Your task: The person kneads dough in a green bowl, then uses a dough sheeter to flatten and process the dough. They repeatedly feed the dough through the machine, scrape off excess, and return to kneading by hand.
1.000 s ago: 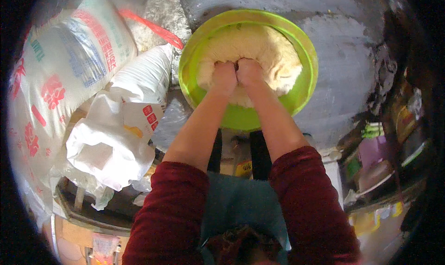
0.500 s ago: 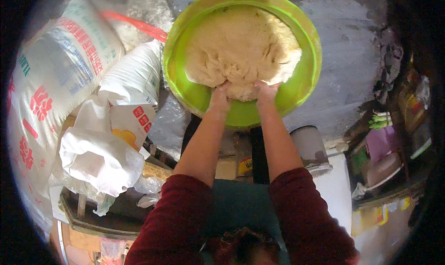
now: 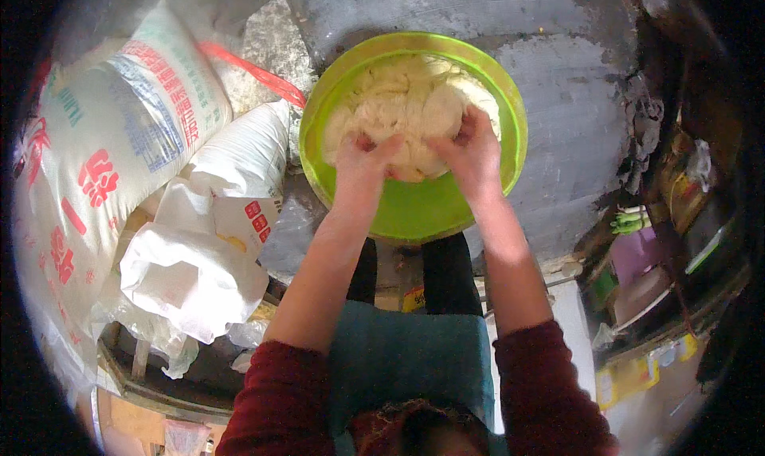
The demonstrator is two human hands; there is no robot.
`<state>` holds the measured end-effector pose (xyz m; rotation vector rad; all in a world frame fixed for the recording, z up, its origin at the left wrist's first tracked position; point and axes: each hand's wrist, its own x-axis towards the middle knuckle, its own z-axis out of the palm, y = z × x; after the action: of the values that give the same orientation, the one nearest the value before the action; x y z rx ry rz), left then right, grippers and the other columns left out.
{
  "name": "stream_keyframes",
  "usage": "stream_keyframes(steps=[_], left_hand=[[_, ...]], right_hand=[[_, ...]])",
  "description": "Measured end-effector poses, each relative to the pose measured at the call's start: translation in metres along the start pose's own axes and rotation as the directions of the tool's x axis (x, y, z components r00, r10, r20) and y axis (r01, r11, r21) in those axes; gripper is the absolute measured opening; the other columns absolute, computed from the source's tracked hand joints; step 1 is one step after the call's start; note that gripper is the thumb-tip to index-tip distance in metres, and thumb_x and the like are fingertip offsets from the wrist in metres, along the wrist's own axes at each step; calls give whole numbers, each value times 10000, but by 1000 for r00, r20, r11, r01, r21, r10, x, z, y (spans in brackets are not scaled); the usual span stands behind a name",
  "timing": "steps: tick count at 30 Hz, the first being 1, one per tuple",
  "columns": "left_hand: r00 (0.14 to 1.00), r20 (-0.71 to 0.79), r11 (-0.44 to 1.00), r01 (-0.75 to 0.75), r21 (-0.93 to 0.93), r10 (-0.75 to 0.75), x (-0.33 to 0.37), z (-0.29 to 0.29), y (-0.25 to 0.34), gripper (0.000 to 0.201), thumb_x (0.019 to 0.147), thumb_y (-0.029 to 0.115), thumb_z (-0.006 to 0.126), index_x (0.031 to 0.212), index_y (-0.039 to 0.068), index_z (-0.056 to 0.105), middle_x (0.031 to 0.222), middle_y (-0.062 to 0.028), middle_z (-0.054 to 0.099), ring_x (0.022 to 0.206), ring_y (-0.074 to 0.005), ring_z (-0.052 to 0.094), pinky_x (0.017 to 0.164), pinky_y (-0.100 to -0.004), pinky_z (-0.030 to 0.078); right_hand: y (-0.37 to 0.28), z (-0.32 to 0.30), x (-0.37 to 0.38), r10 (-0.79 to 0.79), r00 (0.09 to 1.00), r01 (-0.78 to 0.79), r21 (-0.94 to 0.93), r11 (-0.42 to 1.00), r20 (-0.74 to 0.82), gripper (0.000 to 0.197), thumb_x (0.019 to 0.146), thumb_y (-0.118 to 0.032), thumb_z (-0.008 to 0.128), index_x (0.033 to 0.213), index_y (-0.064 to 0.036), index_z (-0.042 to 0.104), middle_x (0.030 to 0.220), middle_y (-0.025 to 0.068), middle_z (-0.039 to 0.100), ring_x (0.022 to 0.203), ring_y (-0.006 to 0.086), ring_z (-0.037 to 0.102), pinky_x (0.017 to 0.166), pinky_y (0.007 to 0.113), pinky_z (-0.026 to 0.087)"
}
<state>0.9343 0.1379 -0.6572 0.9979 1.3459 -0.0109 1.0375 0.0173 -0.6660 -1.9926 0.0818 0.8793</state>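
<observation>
A large mass of pale dough [image 3: 398, 109] lies in a round lime-green basin [image 3: 414, 221], filling its far and middle part. My left hand [image 3: 358, 165] is at the near left side of the dough, with the fingers curled into it and the thumb pointing inward. On the near right side, my right hand [image 3: 476, 149] grips the dough too, its fingers bent around a raised fold and its thumb toward the left. Some fingertips are hidden by the hands and the dough.
Left of the basin stand a big printed white sack [image 3: 151, 105] and a smaller opened white sack [image 3: 239, 149]. A red strap [image 3: 255, 72] reaches toward the basin's rim. Shelf-like clutter with a purple item [image 3: 637, 253] and green stalks [image 3: 629, 221] is at right.
My hands have come from under the dough's near edge up onto its sides, fingers now curled in. The dough's surface is more folded. The basin appears lower and smaller in view.
</observation>
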Motion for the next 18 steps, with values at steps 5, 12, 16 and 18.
stream_keyframes(steps=[5,12,16,18], left_hand=[[993,48,588,-101,803,105,89,33,-22,338,860,259,547,1041,-25,571,1039,-237,588,930,-389,578,811,-452,461],[975,126,628,-214,749,181,148,32,-67,358,890,269,474,1070,-23,577,1123,-280,549,1033,-389,541,859,-439,438],[989,146,718,-82,691,-28,143,26,-54,458,896,296,491,1223,-24,494,1186,-228,548,1107,-338,524,909,-396,424],[950,200,787,69,613,-239,116,7,-37,518,899,315,501,1287,-23,441,1209,-185,550,1145,-293,512,931,-369,415]], right_hand=[[17,46,77,-26,992,93,-601,794,120,363,799,-204,634,1076,14,545,941,239,633,892,350,620,773,401,490],[55,66,120,115,951,175,-807,564,287,394,807,-204,574,1160,-31,544,951,204,644,895,365,613,785,421,485],[52,64,126,33,870,444,-809,385,493,341,831,-280,553,1069,-40,601,963,205,643,901,338,621,807,409,488],[40,45,108,155,889,238,-725,647,431,345,836,-290,560,1063,-35,609,1007,208,630,939,326,611,842,396,481]])
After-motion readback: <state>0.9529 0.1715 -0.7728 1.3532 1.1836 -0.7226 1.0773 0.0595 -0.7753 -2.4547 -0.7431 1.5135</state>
